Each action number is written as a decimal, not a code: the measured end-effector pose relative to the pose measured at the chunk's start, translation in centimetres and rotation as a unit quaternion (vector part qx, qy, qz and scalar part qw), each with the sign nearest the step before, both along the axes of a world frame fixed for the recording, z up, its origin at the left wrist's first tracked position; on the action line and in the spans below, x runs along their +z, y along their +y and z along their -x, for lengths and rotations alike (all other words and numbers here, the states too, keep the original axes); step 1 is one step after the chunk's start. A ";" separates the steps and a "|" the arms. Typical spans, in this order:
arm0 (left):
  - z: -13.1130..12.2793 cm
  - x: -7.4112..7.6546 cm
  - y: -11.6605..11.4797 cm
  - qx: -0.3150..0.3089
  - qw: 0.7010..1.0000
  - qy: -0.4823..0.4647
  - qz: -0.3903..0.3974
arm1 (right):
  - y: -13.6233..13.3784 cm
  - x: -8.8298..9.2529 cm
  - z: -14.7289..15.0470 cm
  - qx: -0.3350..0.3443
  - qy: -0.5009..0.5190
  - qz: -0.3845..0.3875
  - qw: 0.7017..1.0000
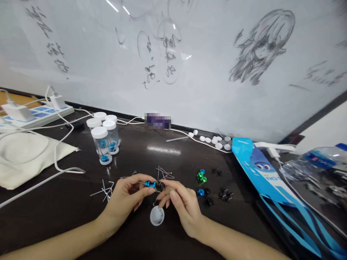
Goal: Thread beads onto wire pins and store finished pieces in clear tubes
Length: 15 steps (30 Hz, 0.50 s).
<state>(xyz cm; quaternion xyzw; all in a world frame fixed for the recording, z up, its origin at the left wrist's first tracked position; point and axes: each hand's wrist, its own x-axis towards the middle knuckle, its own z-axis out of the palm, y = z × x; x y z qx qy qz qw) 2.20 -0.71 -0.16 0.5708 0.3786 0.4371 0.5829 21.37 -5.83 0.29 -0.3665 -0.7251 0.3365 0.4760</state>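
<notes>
Likely fitting, short of the table's (67, 216) back edge: my left hand (126, 195) grips a blue part (150, 184), needing alignment next; right hand's (185, 206) hold unclear.

Jars (102, 145) are standing on the table (59, 209), behind and left of the left hand (123, 195); a dish (156, 222) is lying between it and the right hand (187, 209). Loose parts (201, 177) are sitting right of the right hand, a bag (245, 159) lying farther right.
</notes>
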 end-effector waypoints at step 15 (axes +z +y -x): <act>0.0 0.1 -0.2 -0.004 1.000 0.009 -0.004 | -0.2 0.0 0.0 -0.009 -0.001 -0.011 1.000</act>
